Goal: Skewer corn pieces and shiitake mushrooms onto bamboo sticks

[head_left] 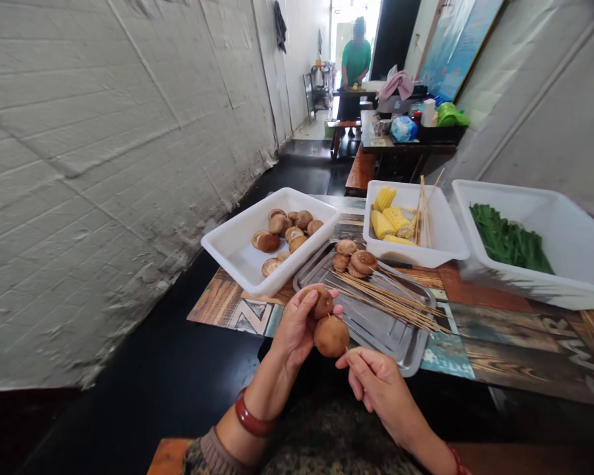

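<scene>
My left hand is closed around a brown mushroom, its fingers wrapping behind the cap. A second mushroom sits just below it on the same skewer. At that skewer's lower end, my right hand pinches the thin stick, most of which is hidden. Beyond the hands lies a metal tray with a bunch of bamboo skewers and several skewered mushrooms. Loose mushrooms rest in a white tub to the left of the tray.
Another white tub holds corn pieces and upright sticks. Farther right, a white tub contains green leaves. The patterned table ends close to my body. A person in green stands in back, past another table.
</scene>
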### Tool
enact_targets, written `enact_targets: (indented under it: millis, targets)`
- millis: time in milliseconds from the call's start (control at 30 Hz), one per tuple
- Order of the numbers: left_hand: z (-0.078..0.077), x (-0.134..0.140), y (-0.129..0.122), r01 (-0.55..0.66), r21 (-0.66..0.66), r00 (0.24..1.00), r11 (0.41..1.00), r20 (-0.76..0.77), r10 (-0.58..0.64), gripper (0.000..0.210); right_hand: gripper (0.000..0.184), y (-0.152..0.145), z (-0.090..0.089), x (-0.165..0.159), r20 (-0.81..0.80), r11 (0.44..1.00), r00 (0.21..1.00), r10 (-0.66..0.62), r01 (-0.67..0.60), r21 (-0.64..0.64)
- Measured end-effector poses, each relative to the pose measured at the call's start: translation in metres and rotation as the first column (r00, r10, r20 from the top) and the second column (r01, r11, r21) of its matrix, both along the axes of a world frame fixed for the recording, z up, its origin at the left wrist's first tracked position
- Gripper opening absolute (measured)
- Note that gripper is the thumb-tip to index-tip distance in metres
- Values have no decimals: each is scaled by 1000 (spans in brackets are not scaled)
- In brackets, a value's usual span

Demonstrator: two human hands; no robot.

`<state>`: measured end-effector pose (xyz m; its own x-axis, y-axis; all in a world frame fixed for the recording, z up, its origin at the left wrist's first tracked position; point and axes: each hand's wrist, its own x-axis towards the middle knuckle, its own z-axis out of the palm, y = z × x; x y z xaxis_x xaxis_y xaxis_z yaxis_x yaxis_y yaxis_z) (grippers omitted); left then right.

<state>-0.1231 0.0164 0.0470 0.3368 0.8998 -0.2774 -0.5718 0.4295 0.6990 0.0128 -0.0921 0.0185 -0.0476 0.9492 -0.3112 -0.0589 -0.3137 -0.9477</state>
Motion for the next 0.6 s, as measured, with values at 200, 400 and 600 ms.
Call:
enact_targets:
  millis: [200,400,600]
  targets:
    - [-3,1,3,-32,15,999,999,-2,32,35,60,-11,1,7,114,998,993,36,-41,46]
    - [-7,8,2,-43,-36,998,998,-44,41,41,58,-12,1,2,142,996,990,-7,-6,87]
    - [-7,8,4,-69,-27,996,997,-60,68,39,55,-9,-4,-2,127,995,991,-51,40,91]
